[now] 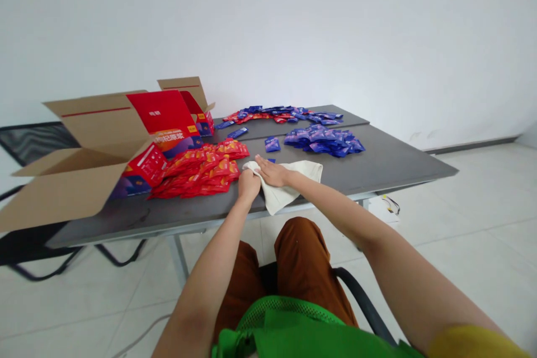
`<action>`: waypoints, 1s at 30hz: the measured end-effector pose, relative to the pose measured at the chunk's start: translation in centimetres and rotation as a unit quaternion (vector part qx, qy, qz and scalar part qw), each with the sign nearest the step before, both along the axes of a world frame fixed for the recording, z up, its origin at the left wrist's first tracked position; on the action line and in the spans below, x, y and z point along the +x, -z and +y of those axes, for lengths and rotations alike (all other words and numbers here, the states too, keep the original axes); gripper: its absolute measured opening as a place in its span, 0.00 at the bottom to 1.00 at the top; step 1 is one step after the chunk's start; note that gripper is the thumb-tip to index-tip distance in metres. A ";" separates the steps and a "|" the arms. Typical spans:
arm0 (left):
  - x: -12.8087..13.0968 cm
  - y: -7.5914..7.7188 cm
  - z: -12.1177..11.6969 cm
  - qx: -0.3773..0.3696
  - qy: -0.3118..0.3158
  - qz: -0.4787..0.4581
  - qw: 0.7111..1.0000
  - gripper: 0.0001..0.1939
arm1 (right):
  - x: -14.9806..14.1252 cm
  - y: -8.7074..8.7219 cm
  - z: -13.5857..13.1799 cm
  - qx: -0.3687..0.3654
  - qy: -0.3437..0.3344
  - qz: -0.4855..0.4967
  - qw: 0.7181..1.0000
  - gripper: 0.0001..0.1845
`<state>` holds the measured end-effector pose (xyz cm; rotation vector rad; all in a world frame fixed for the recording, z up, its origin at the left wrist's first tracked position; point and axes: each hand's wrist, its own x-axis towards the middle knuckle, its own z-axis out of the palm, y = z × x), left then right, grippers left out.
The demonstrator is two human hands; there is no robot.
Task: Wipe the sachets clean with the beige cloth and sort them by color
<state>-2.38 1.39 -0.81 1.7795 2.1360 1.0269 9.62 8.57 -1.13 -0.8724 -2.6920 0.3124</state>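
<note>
A cream-coloured cloth [280, 196], possibly a small fabric bag, lies at the table's front edge, one corner hanging over it. My left hand [249, 185] is closed around its left end. Flat on top of the cloth rests my right hand [272, 172], fingers stretched out towards the left hand. Just beyond the fingers, a blue sachet [272, 144] lies by itself, and another blue sachet is mostly hidden behind the cloth. A heap of red sachets [203, 170] sits close by on the left. Blue sachets [323, 140] form a pile to the right, past the cloth.
An open red-and-blue carton [168, 123] with brown flaps stands on the left of the dark table [403, 162]. Behind it is a second open carton [205, 123]. Mixed red and blue sachets [281, 114] lie along the back, near the wall. A black chair [37, 145] is at far left.
</note>
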 end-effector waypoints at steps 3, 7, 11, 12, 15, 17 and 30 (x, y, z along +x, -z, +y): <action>0.1 -0.3 -0.1 -0.013 0.003 0.020 1.000 0.15 | -0.2 -0.5 0.9 -0.019 0.043 -0.017 0.999 0.40; -0.1 -0.2 -0.2 0.002 0.030 0.013 0.999 0.16 | -0.8 -1.0 2.8 -0.018 0.120 -0.052 0.991 0.37; -0.5 0.5 0.1 0.039 0.056 -0.032 0.997 0.18 | -1.3 -1.3 4.0 -0.021 0.170 -0.049 0.984 0.36; -0.6 0.6 0.2 0.045 0.060 -0.039 0.996 0.18 | -1.3 -1.2 4.0 -0.023 0.177 -0.049 0.983 0.37; -0.8 0.7 0.7 0.049 0.066 -0.039 0.996 0.19 | -0.8 -1.1 3.1 -0.027 0.179 -0.059 0.982 0.38; -0.8 0.7 0.9 0.039 0.058 -0.034 0.997 0.18 | -0.3 -0.8 1.9 -0.017 0.161 -0.070 0.984 0.38; 0.9 -1.2 -1.2 -0.009 -0.011 -0.002 1.000 0.17 | 0.5 -1.2 2.0 0.024 0.076 -0.049 0.996 0.37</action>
